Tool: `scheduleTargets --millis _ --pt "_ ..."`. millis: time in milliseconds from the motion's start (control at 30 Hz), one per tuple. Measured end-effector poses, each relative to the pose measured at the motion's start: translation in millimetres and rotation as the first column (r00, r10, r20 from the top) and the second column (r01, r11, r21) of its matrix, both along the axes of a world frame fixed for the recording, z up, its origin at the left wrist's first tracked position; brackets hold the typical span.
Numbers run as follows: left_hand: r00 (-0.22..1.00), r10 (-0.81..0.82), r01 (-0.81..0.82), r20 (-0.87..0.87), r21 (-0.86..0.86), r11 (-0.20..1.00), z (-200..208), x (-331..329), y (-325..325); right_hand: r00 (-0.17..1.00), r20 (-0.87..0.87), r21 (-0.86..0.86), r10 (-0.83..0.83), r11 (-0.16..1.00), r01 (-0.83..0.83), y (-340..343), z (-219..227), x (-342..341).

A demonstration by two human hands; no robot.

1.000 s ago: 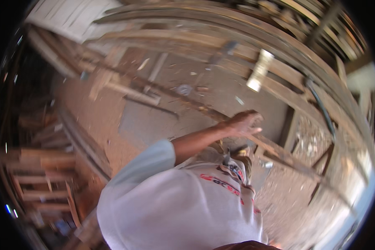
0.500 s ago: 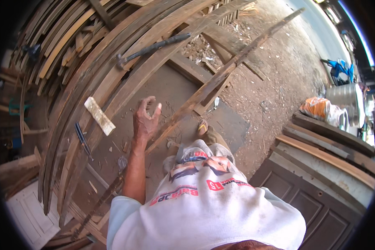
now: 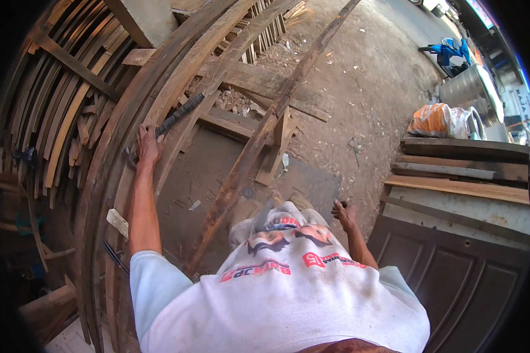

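Note:
Out to the left, my left hand (image 3: 148,145) is closed round the shaft of a hammer (image 3: 181,114) just behind its head. The hammer lies slantwise over long wooden planks (image 3: 169,94), its black-wrapped grip pointing away from me. Below my left forearm, a pale wood block (image 3: 118,223) rests on the planks, beside a dark, slim tool (image 3: 115,257) that is partly hidden. Low at my right side hangs my right hand (image 3: 345,214), fingers curled in. Whether it holds anything is hidden.
A long rough beam (image 3: 247,159) slants across in front of me. Stacked timber (image 3: 59,112) fills the far left. To the right stand a brown panelled door (image 3: 441,276), boards (image 3: 459,182), an orange and white sack (image 3: 436,120) and a metal drum (image 3: 468,88).
My left hand has reached forward and left, from empty air onto the hammer, and closed on it. My right hand has come into view. The whole view has shifted.

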State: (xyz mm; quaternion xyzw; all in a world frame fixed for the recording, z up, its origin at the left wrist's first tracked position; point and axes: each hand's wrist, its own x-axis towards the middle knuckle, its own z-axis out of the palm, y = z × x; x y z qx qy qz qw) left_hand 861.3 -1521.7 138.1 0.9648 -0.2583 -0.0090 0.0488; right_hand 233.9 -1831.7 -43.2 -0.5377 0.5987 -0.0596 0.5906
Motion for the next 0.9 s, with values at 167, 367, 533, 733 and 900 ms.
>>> scheduleTargets --millis 167,367,533,733,900 --pt "0.988 -0.126 0.140 0.093 -0.165 0.976 -4.8 2.0 29.4 0.997 0.022 -0.034 0.074 0.997 -0.074 42.7 10.8 27.6" --pt "0.885 -0.457 0.447 0.085 -0.424 0.788 59.0 -70.3 26.6 0.957 0.169 -0.348 0.235 0.923 -0.165 89.7 112.5 119.6" --pt "0.704 -0.708 0.577 -0.052 -0.539 0.613 87.7 -153.0 5.5 0.736 0.535 -0.353 0.414 0.901 -0.250 124.2 202.2 202.6" --pt "0.537 -0.834 0.598 -0.125 -0.640 0.482 88.1 -222.8 -45.6 0.402 0.912 -0.072 0.083 0.997 -0.043 129.8 272.1 240.6" --pt "0.508 -0.858 0.609 -0.070 -0.676 0.416 92.1 -236.0 -90.6 0.291 0.944 0.124 -0.156 0.984 0.127 95.3 291.2 219.7"
